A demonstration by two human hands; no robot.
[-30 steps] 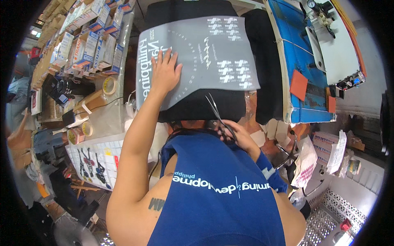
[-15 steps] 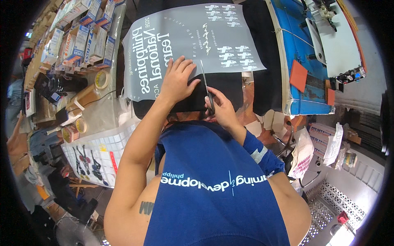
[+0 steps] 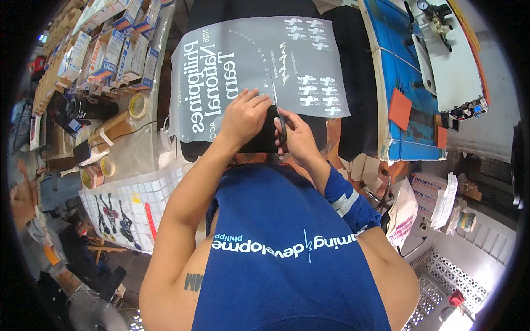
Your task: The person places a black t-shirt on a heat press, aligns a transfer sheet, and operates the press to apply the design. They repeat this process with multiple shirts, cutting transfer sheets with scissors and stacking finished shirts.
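A translucent film sheet point(image 3: 251, 55) with white mirrored lettering and several small logo blocks lies over a black padded surface point(image 3: 356, 127). My left hand point(image 3: 245, 118) rests at the sheet's near edge, its fingers drawn together on the film and its thumb hidden. Black-handled scissors point(image 3: 282, 128) are in my right hand point(image 3: 298, 138), just right of my left fingertips. Their slim blades point away from me and overlap the film at its near edge. How far apart the blades are is hard to see.
Several cartons point(image 3: 107, 55) are stacked at the left, with a tape roll point(image 3: 138, 105) on the side table. Below hangs a printed sheet point(image 3: 124, 215) with dark figures. At right stands a blue machine bed point(image 3: 408, 132) bearing an orange-red pad point(image 3: 399, 109).
My left hand has shifted right towards the scissors, its spread fingers now drawn together. The scissors stay in my right hand. The film's near right part has moved slightly towards me.
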